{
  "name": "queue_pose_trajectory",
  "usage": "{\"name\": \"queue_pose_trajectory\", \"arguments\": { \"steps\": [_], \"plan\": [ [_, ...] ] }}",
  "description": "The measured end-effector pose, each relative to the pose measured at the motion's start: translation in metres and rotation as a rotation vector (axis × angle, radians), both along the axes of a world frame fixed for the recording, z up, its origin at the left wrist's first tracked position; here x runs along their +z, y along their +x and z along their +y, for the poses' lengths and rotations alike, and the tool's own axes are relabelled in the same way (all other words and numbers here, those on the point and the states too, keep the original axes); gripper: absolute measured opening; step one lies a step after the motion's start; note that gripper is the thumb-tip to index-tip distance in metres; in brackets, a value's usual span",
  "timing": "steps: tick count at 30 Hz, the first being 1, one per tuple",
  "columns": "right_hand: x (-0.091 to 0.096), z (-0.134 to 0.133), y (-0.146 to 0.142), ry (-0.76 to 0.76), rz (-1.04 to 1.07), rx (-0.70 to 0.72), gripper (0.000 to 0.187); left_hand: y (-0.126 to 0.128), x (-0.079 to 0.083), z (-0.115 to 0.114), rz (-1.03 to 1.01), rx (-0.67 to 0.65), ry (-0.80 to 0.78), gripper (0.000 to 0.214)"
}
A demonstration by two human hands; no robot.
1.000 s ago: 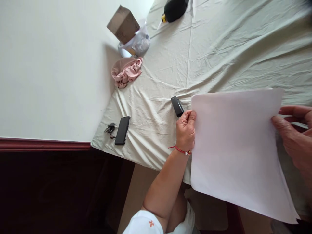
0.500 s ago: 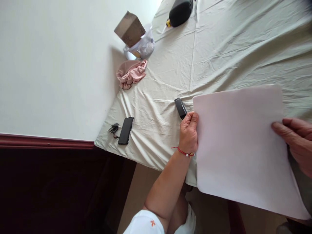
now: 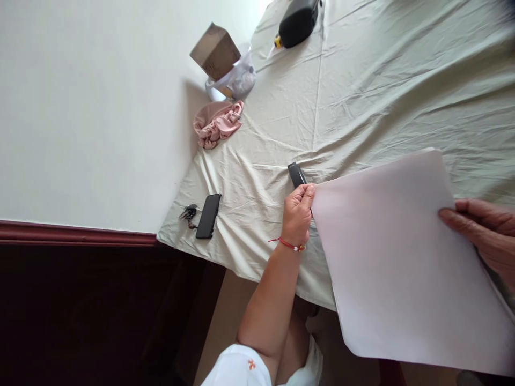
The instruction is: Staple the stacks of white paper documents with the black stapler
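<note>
**White paper (image 3: 398,241) spans two hands at a cloth-covered table (image 3: 354,96)**

In the head view, the left hand (image 3: 296,214) pinches one corner of the paper over the table, thumb and fingers clamped together on it. The right hand (image 3: 483,225) grips the opposite side, thumb on the face. The paper reaches past the table's near edge, above the floor (image 3: 225,316).

Pale, creased fabric covers the tabletop. Beside the left hand lies a black object (image 3: 296,175), partly hidden. At the near left corner, a dark phone (image 3: 208,216) rests beside keys (image 3: 188,212). Up the left edge sit a bunched pink cloth (image 3: 217,127) and a white bag (image 3: 243,78) with a cardboard box (image 3: 216,51) tilted on it; farther along rests a black case (image 3: 298,24). A white wall (image 3: 88,107) flanks that edge, red trim (image 3: 72,231) bordering its dark lower part.
</note>
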State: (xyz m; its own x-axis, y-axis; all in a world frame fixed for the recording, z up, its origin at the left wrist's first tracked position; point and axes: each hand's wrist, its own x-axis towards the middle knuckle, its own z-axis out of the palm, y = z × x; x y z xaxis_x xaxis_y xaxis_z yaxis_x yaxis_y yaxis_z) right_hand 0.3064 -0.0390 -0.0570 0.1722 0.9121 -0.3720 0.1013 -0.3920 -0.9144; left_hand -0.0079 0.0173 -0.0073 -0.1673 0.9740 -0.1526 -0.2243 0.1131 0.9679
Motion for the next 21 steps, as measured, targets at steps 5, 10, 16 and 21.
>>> {"name": "queue_pose_trajectory", "arguments": {
  "steps": [5, 10, 16, 21],
  "plan": [
    [0.002, 0.002, 0.002, -0.086, 0.037, 0.024, 0.067, -0.009, 0.001, 0.002, 0.066, 0.028, -0.013, 0.031],
    [0.002, 0.003, 0.0, -0.051, -0.084, 0.009, 0.065, -0.007, 0.008, 0.003, 0.057, 0.086, -0.102, 0.018],
    [0.024, 0.002, -0.022, -0.053, -0.053, -0.066, 0.073, -0.004, 0.009, 0.0, 0.057, 0.08, -0.114, 0.019],
    [0.02, 0.003, -0.02, 0.043, -0.142, 0.092, 0.061, -0.005, 0.007, 0.0, 0.023, 0.067, -0.106, 0.017]
  ]
}}
